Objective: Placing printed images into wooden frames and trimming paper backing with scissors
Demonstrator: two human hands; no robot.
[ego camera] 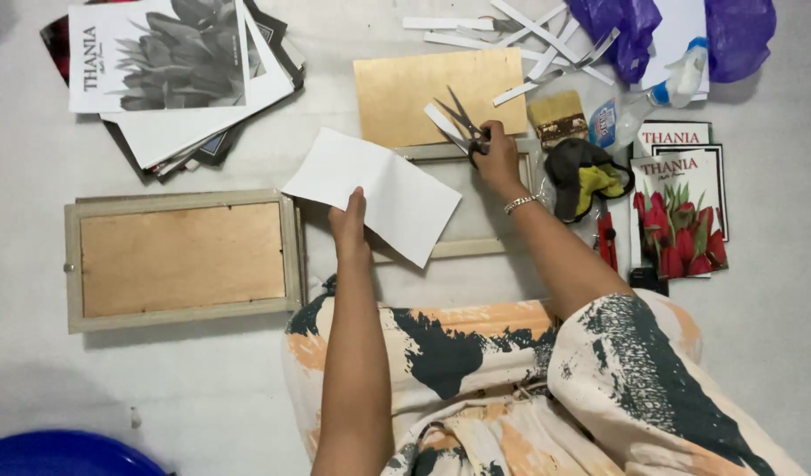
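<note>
Head view: two bare hands at work over a pale floor, paper in one, scissors in the other.

Left hand (350, 222) pinches the lower edge of a folded white paper sheet (374, 194); right hand (496, 157) has its grip closed through the handles of steel scissors (462, 123), blades apart, lying over a golden-brown rectangular board (405, 92). Beneath both sits an empty pale wooden frame (462, 249); a backed wooden frame (181, 260) lies to the left.

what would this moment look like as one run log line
left hand: holds white paper sheet | right hand: holds scissors, blades open | under: empty wooden frame | left of it: backed wooden frame
</note>
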